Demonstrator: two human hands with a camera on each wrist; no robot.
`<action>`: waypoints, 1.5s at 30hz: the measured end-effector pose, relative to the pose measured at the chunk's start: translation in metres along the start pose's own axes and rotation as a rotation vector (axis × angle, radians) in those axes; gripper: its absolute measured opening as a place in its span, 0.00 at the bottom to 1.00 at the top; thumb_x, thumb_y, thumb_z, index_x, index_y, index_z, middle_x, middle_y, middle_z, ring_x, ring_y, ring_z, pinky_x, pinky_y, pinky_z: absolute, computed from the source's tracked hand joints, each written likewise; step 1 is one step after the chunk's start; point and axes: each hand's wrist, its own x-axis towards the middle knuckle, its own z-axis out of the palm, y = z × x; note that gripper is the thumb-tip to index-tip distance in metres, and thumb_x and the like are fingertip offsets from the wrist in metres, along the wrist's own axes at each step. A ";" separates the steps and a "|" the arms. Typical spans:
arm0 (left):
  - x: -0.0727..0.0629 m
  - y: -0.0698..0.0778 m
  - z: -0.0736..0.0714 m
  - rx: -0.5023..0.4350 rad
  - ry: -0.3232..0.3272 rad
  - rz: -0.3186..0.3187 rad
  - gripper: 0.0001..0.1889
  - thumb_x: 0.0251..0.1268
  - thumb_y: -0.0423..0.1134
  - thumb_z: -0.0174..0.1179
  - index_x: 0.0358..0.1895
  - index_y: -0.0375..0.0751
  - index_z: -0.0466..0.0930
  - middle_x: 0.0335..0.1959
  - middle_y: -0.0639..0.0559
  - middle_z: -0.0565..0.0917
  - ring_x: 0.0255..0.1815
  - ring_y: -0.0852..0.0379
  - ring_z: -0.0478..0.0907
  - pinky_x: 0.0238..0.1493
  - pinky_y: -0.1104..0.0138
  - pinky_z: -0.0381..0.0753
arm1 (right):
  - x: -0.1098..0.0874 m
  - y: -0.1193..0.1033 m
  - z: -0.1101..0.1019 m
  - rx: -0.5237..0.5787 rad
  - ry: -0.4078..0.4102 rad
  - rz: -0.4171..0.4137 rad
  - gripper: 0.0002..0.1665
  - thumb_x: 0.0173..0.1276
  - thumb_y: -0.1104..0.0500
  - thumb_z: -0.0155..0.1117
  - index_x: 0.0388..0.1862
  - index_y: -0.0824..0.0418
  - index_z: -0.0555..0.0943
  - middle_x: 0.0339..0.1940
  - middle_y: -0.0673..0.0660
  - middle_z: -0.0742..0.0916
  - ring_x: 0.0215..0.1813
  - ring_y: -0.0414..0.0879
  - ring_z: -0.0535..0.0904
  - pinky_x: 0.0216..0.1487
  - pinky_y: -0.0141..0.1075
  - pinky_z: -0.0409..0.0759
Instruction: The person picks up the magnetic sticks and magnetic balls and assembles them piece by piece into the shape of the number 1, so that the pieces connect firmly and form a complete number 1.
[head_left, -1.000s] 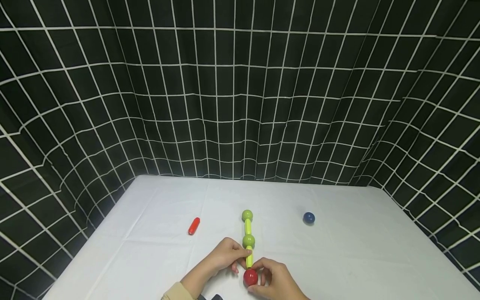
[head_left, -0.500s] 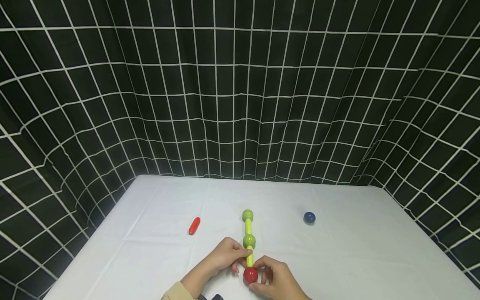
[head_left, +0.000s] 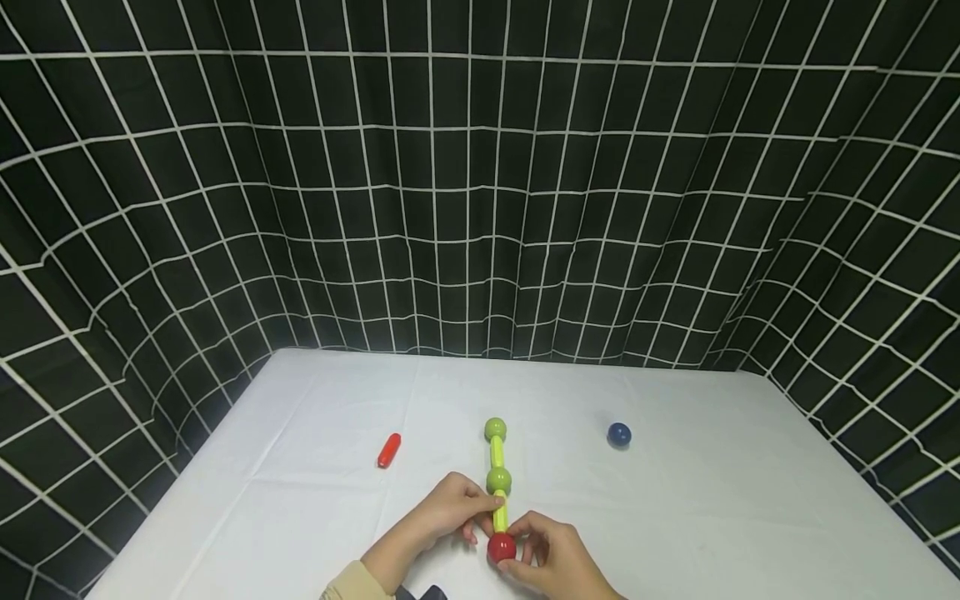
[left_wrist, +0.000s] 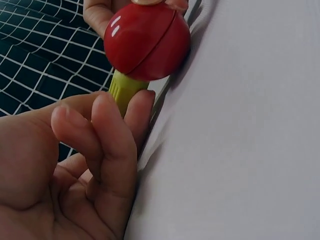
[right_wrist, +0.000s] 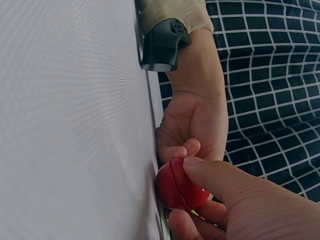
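Note:
A chain of two green balls and two yellow-green rods lies on the white table, running toward the person. Its far green ball (head_left: 495, 429) joins a rod (head_left: 497, 452), then comes the nearer green ball (head_left: 498, 480) and a second rod (head_left: 501, 517). My left hand (head_left: 454, 508) pinches this second rod between thumb and fingers. At its near end sits a red ball (head_left: 502, 547), which my right hand (head_left: 553, 553) grips from the right. In the left wrist view the red ball (left_wrist: 147, 42) touches the rod's ribbed end (left_wrist: 125, 90). Fingers partly cover that joint in the right wrist view.
A loose red rod (head_left: 389, 451) lies to the left of the chain on the table (head_left: 315, 467). To the right is a dark blue ball (head_left: 618, 435). A black curtain with white grid lines (head_left: 465, 208) surrounds the table's back and sides.
The red ball and my right fingers have shifted very slightly away from the person, toward the rod. My left hand keeps its pinch on the rod.

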 end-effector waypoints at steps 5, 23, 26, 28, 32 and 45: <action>-0.001 0.002 -0.009 0.020 -0.002 0.003 0.16 0.59 0.47 0.60 0.28 0.36 0.85 0.17 0.46 0.84 0.06 0.70 0.66 0.12 0.80 0.68 | 0.001 -0.002 -0.001 0.003 -0.004 -0.009 0.17 0.54 0.53 0.71 0.38 0.60 0.80 0.21 0.45 0.80 0.23 0.28 0.69 0.21 0.25 0.71; -0.007 0.015 -0.081 0.246 0.399 0.035 0.12 0.54 0.41 0.66 0.39 0.39 0.83 0.42 0.47 0.83 0.32 0.55 0.74 0.22 0.68 0.76 | 0.003 -0.003 -0.002 0.024 -0.022 0.075 0.18 0.52 0.53 0.72 0.39 0.60 0.80 0.23 0.46 0.80 0.24 0.30 0.69 0.23 0.26 0.71; -0.010 0.014 -0.092 0.224 0.460 0.018 0.13 0.54 0.38 0.66 0.42 0.37 0.83 0.43 0.47 0.83 0.26 0.55 0.74 0.21 0.69 0.74 | 0.002 -0.002 -0.002 0.022 -0.021 0.080 0.18 0.52 0.52 0.72 0.39 0.60 0.80 0.22 0.45 0.79 0.24 0.30 0.69 0.23 0.26 0.72; -0.013 0.013 -0.099 0.212 0.481 0.011 0.15 0.55 0.38 0.65 0.45 0.36 0.82 0.44 0.46 0.83 0.25 0.55 0.74 0.22 0.69 0.75 | 0.001 -0.001 -0.002 0.020 -0.020 0.084 0.18 0.51 0.52 0.72 0.39 0.60 0.80 0.22 0.45 0.79 0.24 0.30 0.70 0.23 0.26 0.72; -0.015 0.010 -0.112 0.224 0.514 0.001 0.18 0.56 0.39 0.64 0.49 0.36 0.80 0.46 0.44 0.83 0.37 0.54 0.79 0.31 0.68 0.77 | 0.001 0.000 -0.001 0.024 -0.017 0.082 0.18 0.51 0.53 0.73 0.38 0.60 0.80 0.22 0.46 0.79 0.24 0.31 0.70 0.23 0.26 0.72; -0.014 -0.004 -0.123 0.295 0.595 -0.044 0.19 0.55 0.41 0.65 0.49 0.35 0.79 0.47 0.41 0.83 0.35 0.54 0.79 0.24 0.70 0.76 | 0.002 0.003 0.000 0.050 -0.025 0.080 0.18 0.52 0.55 0.73 0.39 0.60 0.80 0.23 0.47 0.80 0.24 0.31 0.69 0.22 0.26 0.70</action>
